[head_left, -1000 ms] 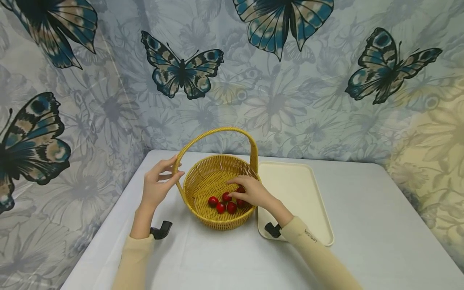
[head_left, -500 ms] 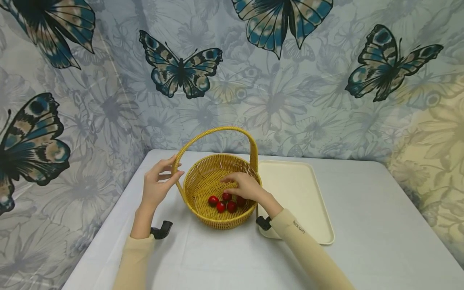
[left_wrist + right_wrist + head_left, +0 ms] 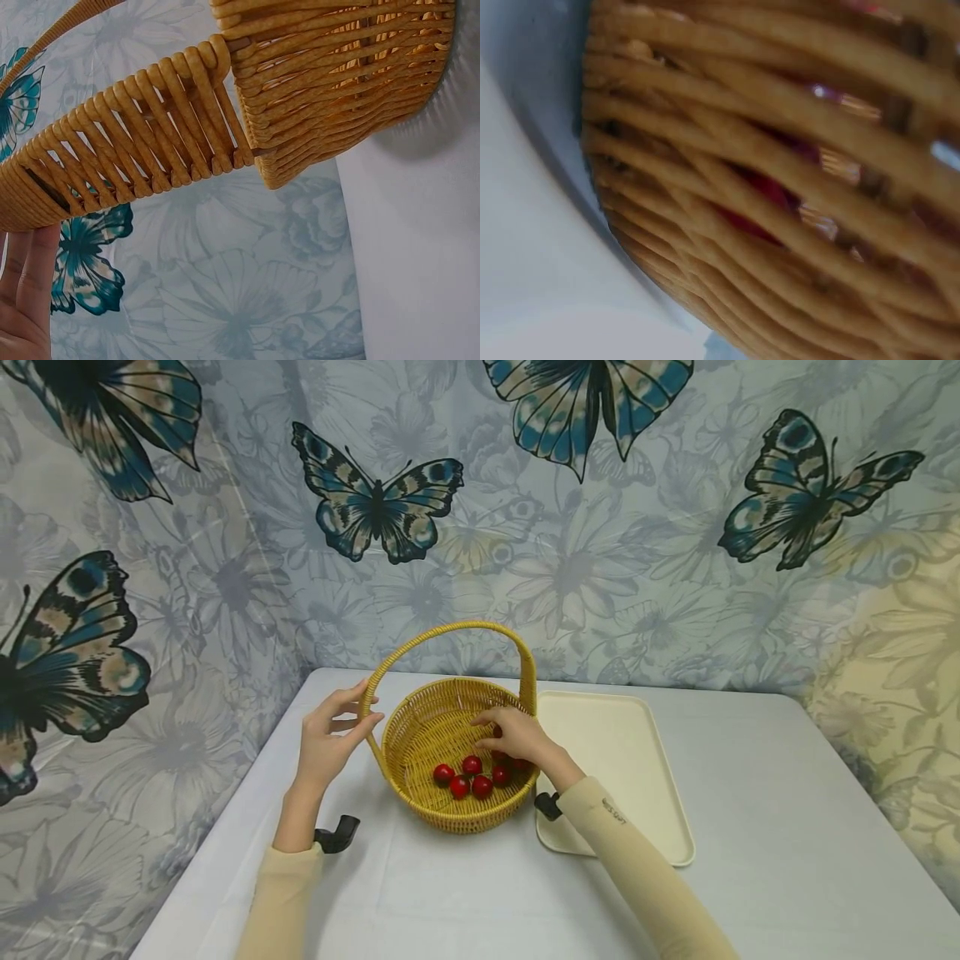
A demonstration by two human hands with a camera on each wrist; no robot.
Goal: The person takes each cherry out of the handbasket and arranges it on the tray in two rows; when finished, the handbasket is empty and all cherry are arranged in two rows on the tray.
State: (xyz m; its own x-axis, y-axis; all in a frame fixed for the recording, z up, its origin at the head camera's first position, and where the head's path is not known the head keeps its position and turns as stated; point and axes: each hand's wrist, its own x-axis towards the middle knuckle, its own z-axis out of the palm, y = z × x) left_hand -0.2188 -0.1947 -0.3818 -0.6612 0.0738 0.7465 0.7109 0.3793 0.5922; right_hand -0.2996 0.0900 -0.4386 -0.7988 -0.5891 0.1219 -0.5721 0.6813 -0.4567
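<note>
A round yellow woven basket (image 3: 420, 814) with a tall arched handle (image 3: 450, 628) stands on the white table. At the left my left hand (image 3: 330, 735) holds the base of the handle between thumb and fingers; the left wrist view shows those fingers (image 3: 34, 270) against the weave. My right hand (image 3: 517, 735) reaches into the basket at its right side, thumb and index fingertips apart. Something dark red shows between them; whether the hand grips it is unclear. Several small, round, glossy red fruits (image 3: 460, 787) lie in the basket. The right wrist view shows mostly the basket's wall (image 3: 727, 195).
A cream rectangular tray (image 3: 622, 760) lies to the right of the basket, its left edge close beside it, under my right forearm (image 3: 630, 852). Behind the table (image 3: 765, 777) hangs a butterfly-patterned cloth (image 3: 585, 577).
My right hand first shifts left inside the basket, then back right and away from me, uncovering more red fruits near the right rim. The left hand stays at the handle.
</note>
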